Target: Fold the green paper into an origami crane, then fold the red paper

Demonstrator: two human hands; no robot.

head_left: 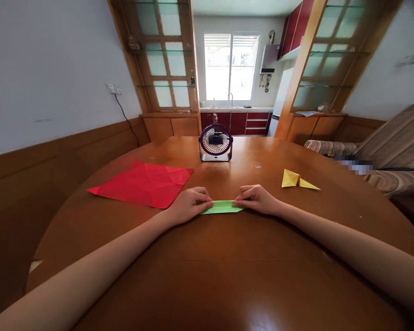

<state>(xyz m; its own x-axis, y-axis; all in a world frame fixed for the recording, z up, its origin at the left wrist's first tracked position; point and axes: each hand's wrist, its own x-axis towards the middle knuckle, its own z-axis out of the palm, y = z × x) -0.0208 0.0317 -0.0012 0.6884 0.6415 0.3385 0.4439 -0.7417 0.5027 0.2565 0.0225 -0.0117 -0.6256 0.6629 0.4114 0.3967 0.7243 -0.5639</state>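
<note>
A narrow strip of folded green paper lies across the middle of the wooden table, between my two hands. My left hand pinches its left end between thumb and fingers. At the right end, my right hand holds the paper in a similar pinch, and the fingers cover both tips. Just beyond my left hand is a flat red sheet of paper with crease lines across it. Over to the right lies a folded yellow paper piece, with a pointed part sticking out to its right.
A small purple desk fan stands on the round wooden table, beyond the green paper. A striped armchair is at the right. Wooden shelves and a kitchen with a window are behind the table.
</note>
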